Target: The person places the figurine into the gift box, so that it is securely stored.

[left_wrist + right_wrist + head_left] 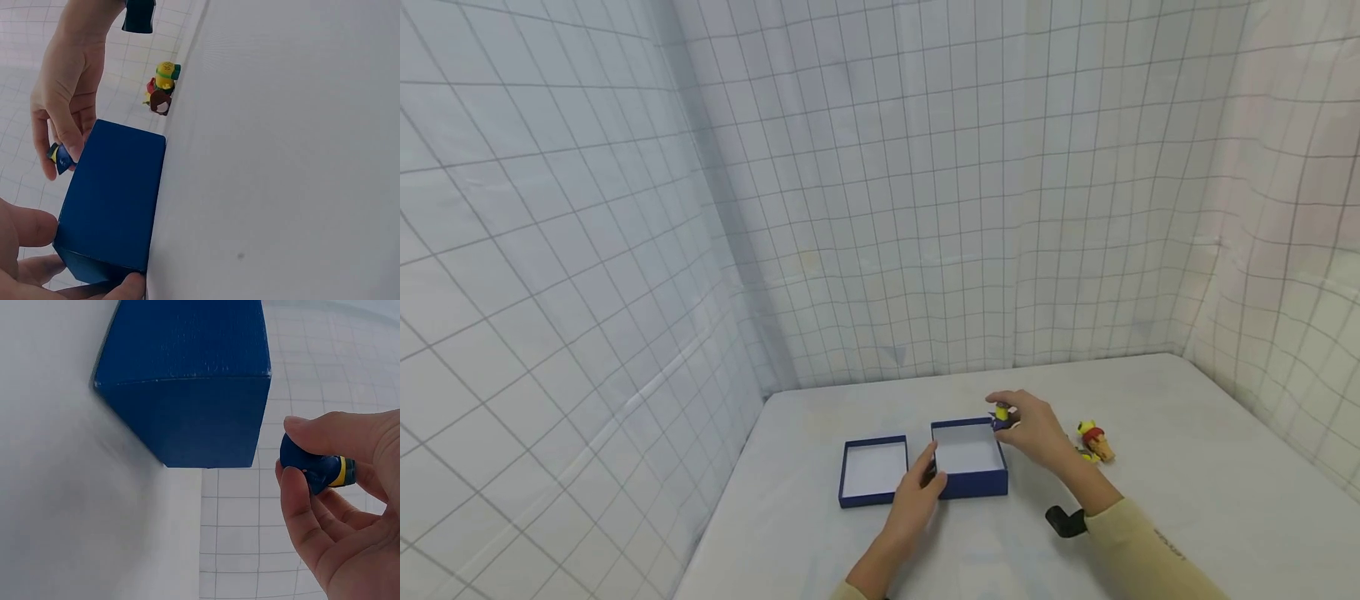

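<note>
My right hand [1036, 427] pinches a small toy figure [315, 464] with dark blue and yellow parts between thumb and fingers. It is held at the far right corner of a deep blue open box [973, 485] with a white inside, close to the rim. On the box's left side, my left hand [916, 498] holds the wall, its thumb at the near left corner. In the left wrist view, the fingers of the left hand [25, 250] are at the box's end, partly cut off by the frame.
A shallow blue tray or lid [874, 500] with a white inside lies left of the box. Several small toy figures, one in red and yellow [1095, 440], lie together to the right, partly behind the right hand. White gridded sheets [925, 208] stand around the white table [805, 417].
</note>
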A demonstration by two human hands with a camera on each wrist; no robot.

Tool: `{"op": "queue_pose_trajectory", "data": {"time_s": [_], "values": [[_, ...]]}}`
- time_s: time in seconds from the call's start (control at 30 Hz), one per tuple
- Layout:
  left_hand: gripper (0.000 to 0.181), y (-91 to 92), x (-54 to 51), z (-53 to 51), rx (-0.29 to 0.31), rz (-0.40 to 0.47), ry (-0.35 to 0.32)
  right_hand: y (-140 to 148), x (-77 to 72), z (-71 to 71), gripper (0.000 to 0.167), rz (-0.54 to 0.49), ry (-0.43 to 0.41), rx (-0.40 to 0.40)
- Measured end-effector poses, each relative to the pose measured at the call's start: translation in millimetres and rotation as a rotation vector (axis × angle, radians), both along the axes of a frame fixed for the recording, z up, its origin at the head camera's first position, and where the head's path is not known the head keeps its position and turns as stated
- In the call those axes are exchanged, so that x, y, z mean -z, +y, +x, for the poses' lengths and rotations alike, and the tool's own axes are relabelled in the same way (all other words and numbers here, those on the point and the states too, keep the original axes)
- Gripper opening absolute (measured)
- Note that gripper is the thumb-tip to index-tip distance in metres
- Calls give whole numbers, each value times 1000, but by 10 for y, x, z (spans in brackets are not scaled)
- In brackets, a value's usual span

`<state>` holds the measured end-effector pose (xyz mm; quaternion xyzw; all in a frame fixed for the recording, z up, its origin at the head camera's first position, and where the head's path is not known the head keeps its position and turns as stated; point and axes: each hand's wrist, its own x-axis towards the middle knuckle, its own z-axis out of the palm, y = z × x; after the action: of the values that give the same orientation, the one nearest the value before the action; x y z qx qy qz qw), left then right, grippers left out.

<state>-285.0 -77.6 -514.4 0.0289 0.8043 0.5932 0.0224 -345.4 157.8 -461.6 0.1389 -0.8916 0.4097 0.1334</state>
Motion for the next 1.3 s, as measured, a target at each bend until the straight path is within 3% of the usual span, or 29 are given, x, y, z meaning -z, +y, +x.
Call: {"op": "queue_pose_trajectory", "data": {"time_s": [0.63, 0.9, 1.3], "values": [[49, -31, -22, 18, 18, 89, -43, -242, 67, 31, 57, -34, 12, -8], [50, -17, -78, 8, 18, 169, -100, -278, 91, 55, 56, -51, -30, -38], [50, 4, -66, 24, 18, 236, -114, -370, 102, 113, 42, -57, 4, -73]]}}
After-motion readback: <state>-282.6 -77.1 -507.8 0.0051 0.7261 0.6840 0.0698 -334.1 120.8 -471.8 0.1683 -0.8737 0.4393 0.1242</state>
